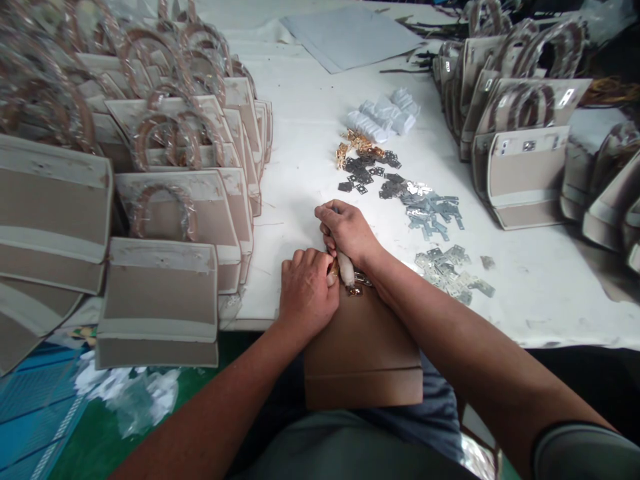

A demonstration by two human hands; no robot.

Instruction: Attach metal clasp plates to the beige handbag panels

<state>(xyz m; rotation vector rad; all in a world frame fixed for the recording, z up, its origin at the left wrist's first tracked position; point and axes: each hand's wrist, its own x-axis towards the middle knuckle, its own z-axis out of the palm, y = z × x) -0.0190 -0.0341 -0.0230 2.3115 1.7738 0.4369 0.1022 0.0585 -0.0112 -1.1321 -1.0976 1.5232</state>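
Observation:
My right hand [347,233] grips a white-wrapped handle end [345,268] above the top edge of a tan handbag [363,353], which rests on my lap. My left hand [307,293] sits just beside it, with its fingers curled on a gold metal fitting [332,269] that is mostly hidden. Another gold fitting [354,289] shows below the wrapped handle end. Beyond my hands, small silver metal clips [430,213] lie scattered on the white table [505,300]. A small heap of gold fittings [357,143] lies farther back.
Stacks of tan handbags [170,207] with plastic-wrapped curved handles rise along the table's left side, and more bags [525,167] stand at the right. White wrapped packets [383,113] and a grey sheet [350,37] lie farther back. Plastic wrapping [135,397] lies on the green floor.

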